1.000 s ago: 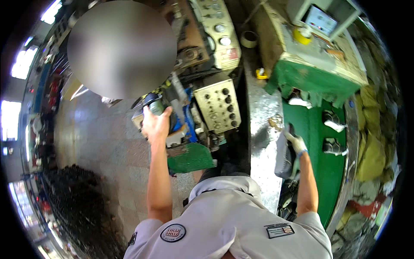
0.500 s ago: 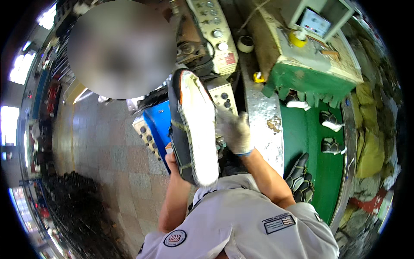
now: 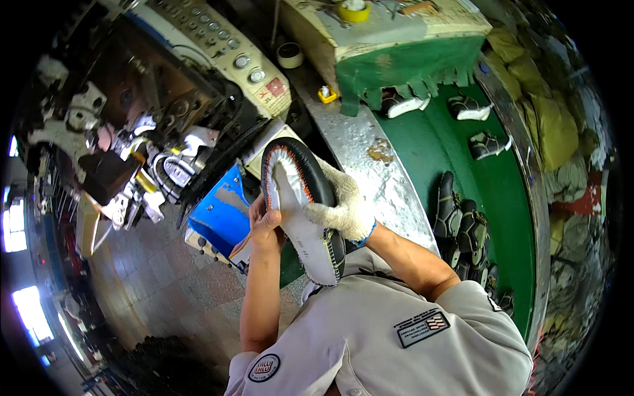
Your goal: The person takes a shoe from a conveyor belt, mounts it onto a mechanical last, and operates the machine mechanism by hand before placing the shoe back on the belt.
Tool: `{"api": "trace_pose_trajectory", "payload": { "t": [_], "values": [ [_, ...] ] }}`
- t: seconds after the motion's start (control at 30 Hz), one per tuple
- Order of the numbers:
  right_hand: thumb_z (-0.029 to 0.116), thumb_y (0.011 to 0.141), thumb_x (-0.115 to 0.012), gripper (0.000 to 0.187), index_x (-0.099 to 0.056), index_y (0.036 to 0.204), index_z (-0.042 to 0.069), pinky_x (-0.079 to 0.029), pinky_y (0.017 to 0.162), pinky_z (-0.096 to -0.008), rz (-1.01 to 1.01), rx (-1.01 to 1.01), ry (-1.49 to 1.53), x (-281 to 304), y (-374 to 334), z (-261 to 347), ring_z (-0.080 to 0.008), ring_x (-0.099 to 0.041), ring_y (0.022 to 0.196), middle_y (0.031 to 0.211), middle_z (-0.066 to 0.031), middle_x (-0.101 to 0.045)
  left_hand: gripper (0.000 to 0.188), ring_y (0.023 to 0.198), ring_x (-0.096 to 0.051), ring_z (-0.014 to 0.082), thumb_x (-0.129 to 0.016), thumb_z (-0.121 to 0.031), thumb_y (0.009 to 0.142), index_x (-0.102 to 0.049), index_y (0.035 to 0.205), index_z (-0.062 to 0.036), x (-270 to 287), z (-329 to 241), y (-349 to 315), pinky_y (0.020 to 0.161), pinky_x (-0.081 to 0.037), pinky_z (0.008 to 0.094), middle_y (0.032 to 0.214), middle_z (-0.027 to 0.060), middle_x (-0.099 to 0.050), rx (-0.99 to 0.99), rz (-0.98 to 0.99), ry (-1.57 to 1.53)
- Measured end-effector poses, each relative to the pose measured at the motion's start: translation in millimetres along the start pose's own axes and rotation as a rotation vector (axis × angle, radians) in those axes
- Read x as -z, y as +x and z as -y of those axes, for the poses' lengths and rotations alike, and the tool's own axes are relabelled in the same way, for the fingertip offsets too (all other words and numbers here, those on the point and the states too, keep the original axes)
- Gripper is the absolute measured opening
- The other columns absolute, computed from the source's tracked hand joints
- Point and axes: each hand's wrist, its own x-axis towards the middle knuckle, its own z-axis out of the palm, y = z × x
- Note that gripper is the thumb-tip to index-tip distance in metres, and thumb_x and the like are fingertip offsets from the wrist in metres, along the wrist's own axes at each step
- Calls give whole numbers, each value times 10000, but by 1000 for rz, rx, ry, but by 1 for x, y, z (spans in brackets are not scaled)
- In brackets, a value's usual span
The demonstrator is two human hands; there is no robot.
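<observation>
While the dark shoe [image 3: 296,214] was held bottom up near the shirt [image 3: 376,330], it was pinched by the bare left hand [image 3: 265,228] and gloved right hand [image 3: 345,204]; edge stitches [image 3: 299,171] looked done, but the pale bottom [image 3: 307,247] was bare.

A black shoe upper [image 3: 296,234] is held bottom-up between the bare left hand [image 3: 265,230] and the gloved right hand [image 3: 345,203], with its toe pointed away from the body and its heel turned toward it. The pale grey-white underside is exposed, edged by orange stitching around the toe and yellowish stitching near the heel, where small dark marks are borne.
</observation>
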Motion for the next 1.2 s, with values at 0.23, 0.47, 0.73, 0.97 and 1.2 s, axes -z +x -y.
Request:
{"api": "trace_pose_trajectory", "payload": {
  "t": [0.23, 0.47, 0.73, 0.97, 1.2],
  "values": [
    [302, 718, -773, 944, -381, 1516, -15, -472, 982, -334, -134, -74, -455, 57, -28, 24, -222, -640, 1100, 1214, -220, -644, 768, 1166, -639, 325, -829, -226, 715, -534, 1350, 91, -28, 68, 38, 1067, -467, 429, 1272, 177, -656, 247, 242, -244],
    [416, 722, -721, 942, -390, 1507, 14, -573, 765, -416, -453, -153, -856, 157, -67, 12, -392, -719, 794, 846, -261, -697, 528, 1128, -659, 239, -743, -196, 908, -585, 1325, 88, -83, 146, 68, 983, -519, 365, 1252, 145, -673, 514, 259, 315],
    [672, 720, -689, 955, -546, 1375, -7, -551, 874, -399, -582, -898, -1060, 391, -132, -12, -351, -708, 1027, 1124, -269, -704, 359, 960, -732, 266, -650, -153, 976, -617, 1228, 101, -84, 178, 78, 831, -581, 322, 1107, 214, -720, 624, 217, 763],
    [665, 911, -507, 737, -677, 1263, 40, -485, 1022, -439, -266, -1241, -1386, 543, -172, -137, -360, -641, 1189, 1283, -219, -660, 307, 920, -726, 221, -672, -132, 965, -654, 1206, 57, -71, 222, 89, 777, -568, 299, 1072, 170, -737, 630, 218, 946],
    [599, 748, -771, 768, -703, 1144, -55, -510, 964, -431, -1289, -1047, -691, 719, -167, -182, -374, -654, 1161, 1189, -284, -682, 270, 851, -717, 199, -697, -122, 963, -677, 1151, 71, -34, 230, 67, 731, -561, 291, 982, 139, -739, 792, -24, 986]
  ]
}}
